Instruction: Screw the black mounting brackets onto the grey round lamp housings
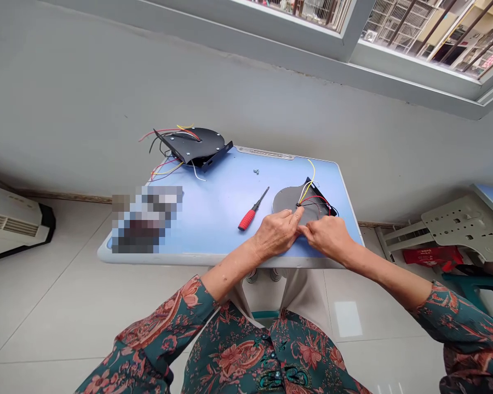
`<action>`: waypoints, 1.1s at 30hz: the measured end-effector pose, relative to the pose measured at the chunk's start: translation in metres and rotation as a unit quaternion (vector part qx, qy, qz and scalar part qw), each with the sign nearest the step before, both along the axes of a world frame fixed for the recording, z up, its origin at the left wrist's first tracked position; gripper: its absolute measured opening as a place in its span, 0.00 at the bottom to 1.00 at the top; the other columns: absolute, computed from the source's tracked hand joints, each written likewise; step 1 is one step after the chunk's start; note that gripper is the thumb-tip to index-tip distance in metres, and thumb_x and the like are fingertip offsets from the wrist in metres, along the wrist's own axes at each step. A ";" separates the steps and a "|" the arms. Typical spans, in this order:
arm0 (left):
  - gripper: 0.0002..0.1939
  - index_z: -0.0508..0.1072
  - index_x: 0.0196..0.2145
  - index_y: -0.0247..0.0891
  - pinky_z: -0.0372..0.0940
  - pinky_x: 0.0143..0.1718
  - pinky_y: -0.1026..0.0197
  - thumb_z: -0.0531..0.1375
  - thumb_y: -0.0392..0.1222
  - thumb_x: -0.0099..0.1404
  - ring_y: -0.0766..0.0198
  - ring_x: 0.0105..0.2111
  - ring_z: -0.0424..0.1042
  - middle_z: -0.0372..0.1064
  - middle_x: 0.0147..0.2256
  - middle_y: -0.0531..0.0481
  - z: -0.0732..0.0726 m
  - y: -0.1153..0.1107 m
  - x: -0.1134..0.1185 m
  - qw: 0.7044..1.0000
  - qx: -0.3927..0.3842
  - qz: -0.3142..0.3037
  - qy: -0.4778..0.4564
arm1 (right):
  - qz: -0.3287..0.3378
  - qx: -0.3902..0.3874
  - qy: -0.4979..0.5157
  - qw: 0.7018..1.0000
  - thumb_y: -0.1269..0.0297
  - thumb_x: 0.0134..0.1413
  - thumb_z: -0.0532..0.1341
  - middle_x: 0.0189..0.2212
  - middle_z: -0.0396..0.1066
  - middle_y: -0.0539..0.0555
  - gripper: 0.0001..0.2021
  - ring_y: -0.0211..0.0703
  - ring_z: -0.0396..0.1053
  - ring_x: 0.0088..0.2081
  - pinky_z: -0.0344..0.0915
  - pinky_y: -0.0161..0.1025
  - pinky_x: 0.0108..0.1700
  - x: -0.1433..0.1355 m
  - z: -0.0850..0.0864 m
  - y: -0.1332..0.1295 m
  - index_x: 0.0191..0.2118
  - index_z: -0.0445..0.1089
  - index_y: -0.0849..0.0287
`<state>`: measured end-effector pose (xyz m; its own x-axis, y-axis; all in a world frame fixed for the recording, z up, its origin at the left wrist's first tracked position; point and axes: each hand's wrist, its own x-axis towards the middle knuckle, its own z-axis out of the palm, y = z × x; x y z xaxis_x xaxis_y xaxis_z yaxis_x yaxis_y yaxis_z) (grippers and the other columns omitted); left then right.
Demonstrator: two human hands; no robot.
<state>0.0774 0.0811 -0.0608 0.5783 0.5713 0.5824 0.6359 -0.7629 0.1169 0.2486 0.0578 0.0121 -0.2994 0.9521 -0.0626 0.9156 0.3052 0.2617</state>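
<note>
A dark, rounded metal plate with an upturned flange lies near the right end of the table, with yellow, white, red and black wires coming out of a hole in it. At its near side, my left hand is closed on the plate's edge, its fingertips close to the wire hole. My right hand has its fingers curled over the same plate, thumb pointing toward the left hand. The palms hide the near rim. Left of the plate lies a red-handled screwdriver, untouched.
A similar black plate assembly with loose wires sits at the table's far left corner. Several small screws lie on the blue tabletop. A blurred patch covers the left end. The wall and window stand behind.
</note>
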 end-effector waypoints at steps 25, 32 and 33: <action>0.16 0.66 0.55 0.30 0.73 0.41 0.56 0.53 0.43 0.76 0.54 0.42 0.77 0.76 0.40 0.39 0.002 0.000 0.002 0.999 -0.007 0.003 0.036 | 0.094 -0.003 -0.040 0.995 0.60 0.74 0.43 0.22 0.72 0.58 0.24 0.41 0.59 0.20 0.38 0.40 0.28 0.011 -0.010 0.000 0.34 0.72 0.61; 0.14 0.68 0.50 0.29 0.73 0.41 0.56 0.49 0.41 0.78 0.55 0.40 0.76 0.75 0.38 0.40 0.003 0.000 0.003 0.999 -0.008 -0.005 0.043 | 0.131 -0.056 -0.065 0.988 0.79 0.59 0.49 0.36 0.77 0.59 0.19 0.40 0.64 0.24 0.39 0.42 0.28 0.010 0.000 -0.001 0.48 0.73 0.61; 0.14 0.69 0.50 0.30 0.73 0.42 0.56 0.49 0.41 0.77 0.55 0.40 0.76 0.75 0.39 0.39 0.003 0.000 0.003 0.999 -0.009 -0.004 0.045 | 0.125 -0.061 -0.062 0.988 0.78 0.59 0.49 0.36 0.77 0.59 0.19 0.40 0.64 0.24 0.40 0.42 0.28 0.009 0.000 -0.001 0.48 0.73 0.61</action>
<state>0.0802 0.0813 -0.0582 0.6331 0.5757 0.5175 0.6376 -0.7669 0.0730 0.2580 0.0572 0.0122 -0.5076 0.8319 -0.2241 0.7702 0.5547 0.3147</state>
